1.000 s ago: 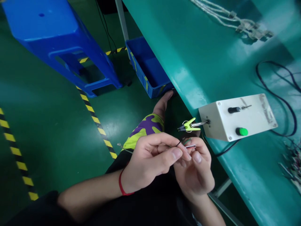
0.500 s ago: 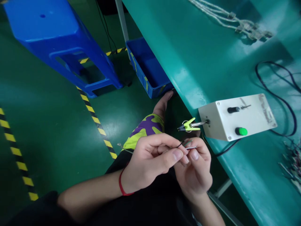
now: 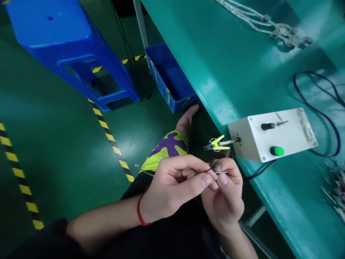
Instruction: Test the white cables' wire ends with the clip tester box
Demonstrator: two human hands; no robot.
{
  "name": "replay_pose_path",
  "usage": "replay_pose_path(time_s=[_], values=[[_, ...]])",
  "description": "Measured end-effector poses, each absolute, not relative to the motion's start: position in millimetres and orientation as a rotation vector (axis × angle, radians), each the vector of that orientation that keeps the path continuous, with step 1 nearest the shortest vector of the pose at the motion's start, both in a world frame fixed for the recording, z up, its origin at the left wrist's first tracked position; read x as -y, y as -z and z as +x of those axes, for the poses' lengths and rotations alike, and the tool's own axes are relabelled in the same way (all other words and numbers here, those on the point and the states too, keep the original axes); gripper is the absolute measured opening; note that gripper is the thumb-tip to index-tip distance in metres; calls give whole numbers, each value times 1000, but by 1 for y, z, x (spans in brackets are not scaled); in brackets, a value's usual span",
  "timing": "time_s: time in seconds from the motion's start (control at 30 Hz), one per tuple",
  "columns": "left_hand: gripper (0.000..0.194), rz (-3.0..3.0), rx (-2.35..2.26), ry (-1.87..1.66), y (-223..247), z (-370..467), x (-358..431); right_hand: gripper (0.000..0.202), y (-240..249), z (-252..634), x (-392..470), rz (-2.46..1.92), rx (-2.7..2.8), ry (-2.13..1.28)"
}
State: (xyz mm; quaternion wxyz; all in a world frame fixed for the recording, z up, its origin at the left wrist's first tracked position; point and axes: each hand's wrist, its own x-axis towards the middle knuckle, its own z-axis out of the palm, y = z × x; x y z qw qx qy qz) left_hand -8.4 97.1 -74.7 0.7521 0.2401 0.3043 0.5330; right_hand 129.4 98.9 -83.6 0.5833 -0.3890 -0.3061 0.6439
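Thin black, green and white wires (image 3: 221, 172) stick out between the fingertips of both hands. My left hand (image 3: 175, 187), with a red band at its wrist, pinches them between thumb and forefinger. A thin cable with a small clear connector (image 3: 137, 166) trails out behind that hand. My right hand (image 3: 225, 190) has its thumb and fingers closed on the wires, touching the left fingertips. Just above the hands, a yellow-green clip (image 3: 217, 143) juts from a white box (image 3: 275, 135) with a green button and a black knob.
The box sits at the edge of a green table (image 3: 215, 64). Clear-ended cables (image 3: 285, 34) lie at the top, a bundle of loose wires (image 3: 336, 187) at the right. Under the table is a blue bin (image 3: 172, 79); a blue stool (image 3: 59, 32) stands at the left.
My left fingertips have shifted slightly right, toward the right hand. The dark and green wires now lie closer together, pointing right.
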Motion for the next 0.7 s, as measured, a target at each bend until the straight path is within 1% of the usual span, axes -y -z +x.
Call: replay_pose_path(time_s=[0.17,0.27,0.37,0.47,0.57,0.63,0.7], values=[[6,545,-675,-1141,72,-10,-97,4,83,129,-98,-947,721,-1499],[12,533,-676,-1132,73,-10,-96,5,84,128,-100,-940,701,-1511],[20,544,-701,-1094,74,-11,-95,11,84,129,-101,-957,605,-1549],[22,586,-833,-1036,73,-11,-95,17,87,127,-99,-978,478,-1586],[26,677,-927,-985,70,-15,-95,30,95,117,-98,-985,426,-1561],[25,705,-1020,-965,69,-21,-98,42,97,109,-103,-1046,597,-1593],[21,752,-1025,-917,64,-26,-105,44,90,104,-109,-1127,969,-1628]])
